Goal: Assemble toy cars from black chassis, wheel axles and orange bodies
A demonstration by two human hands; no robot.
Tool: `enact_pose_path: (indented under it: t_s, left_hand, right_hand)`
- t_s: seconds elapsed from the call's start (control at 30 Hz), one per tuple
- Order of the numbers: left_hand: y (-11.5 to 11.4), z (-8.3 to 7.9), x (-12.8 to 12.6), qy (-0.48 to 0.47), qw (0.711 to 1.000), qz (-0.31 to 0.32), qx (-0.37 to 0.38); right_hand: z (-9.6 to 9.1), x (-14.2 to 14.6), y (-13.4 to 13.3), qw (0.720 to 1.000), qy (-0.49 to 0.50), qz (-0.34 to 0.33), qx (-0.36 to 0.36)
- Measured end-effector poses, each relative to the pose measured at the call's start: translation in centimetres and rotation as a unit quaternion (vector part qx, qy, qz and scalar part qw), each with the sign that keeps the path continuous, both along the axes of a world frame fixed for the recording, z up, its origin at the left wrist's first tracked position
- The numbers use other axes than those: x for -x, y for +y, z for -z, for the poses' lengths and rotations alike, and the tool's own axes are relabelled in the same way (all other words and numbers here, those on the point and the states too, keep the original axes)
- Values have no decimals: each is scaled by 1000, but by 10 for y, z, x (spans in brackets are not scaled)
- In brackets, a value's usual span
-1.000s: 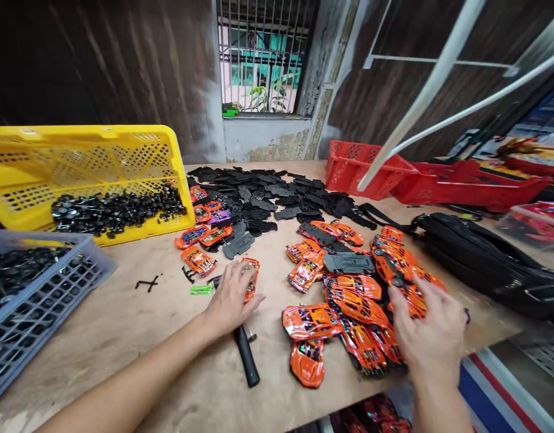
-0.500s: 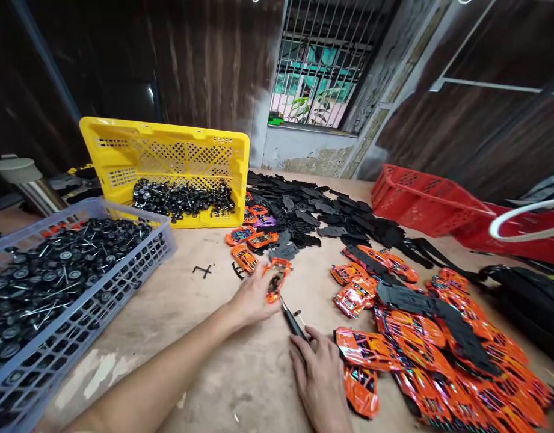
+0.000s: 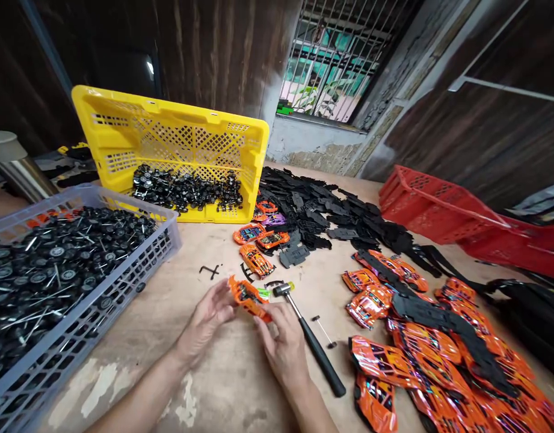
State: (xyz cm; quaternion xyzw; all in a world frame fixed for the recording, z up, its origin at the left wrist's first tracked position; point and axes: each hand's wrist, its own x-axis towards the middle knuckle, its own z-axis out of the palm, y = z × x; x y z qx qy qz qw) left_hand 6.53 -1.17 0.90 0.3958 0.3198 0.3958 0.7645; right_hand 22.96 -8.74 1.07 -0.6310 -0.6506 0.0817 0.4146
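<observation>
An orange toy car body (image 3: 248, 297) is held up between my two hands, tilted, with dark parts showing inside it. My left hand (image 3: 209, 322) grips its left end, fingers closed at the edge. On the other end, my right hand (image 3: 283, 337) pinches it between thumb and fingers. Just right of that hand a hammer (image 3: 319, 352) with a black handle lies on the table, its head pointing away from me. Beside the hammer rests a wheel axle (image 3: 324, 332) with a small black wheel at each end. Something bright green shows behind the car body, partly hidden.
Orange car bodies (image 3: 439, 355) are piled at the right. Black chassis plates (image 3: 313, 201) spread across the back. A lilac crate (image 3: 136, 270) of wheel axles stands left, behind it a yellow crate (image 3: 177, 129) on its side. Red crates (image 3: 439, 207) stand at the back right.
My right hand has left the hammer, which now lies on the table, and has taken hold of the car body. My left hand has brought the body nearer and to the left.
</observation>
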Motion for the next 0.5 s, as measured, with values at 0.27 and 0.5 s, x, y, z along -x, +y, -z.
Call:
enact_pose_path:
  t_s: [0.27, 0.5]
  left_hand:
    - [6, 18, -28, 70, 994, -27, 86]
    - [1, 15, -23, 214, 966, 74, -127]
  right_hand:
    - [-16, -53, 49, 961, -170, 140, 166]
    - [3, -99, 135, 909, -235, 226, 260]
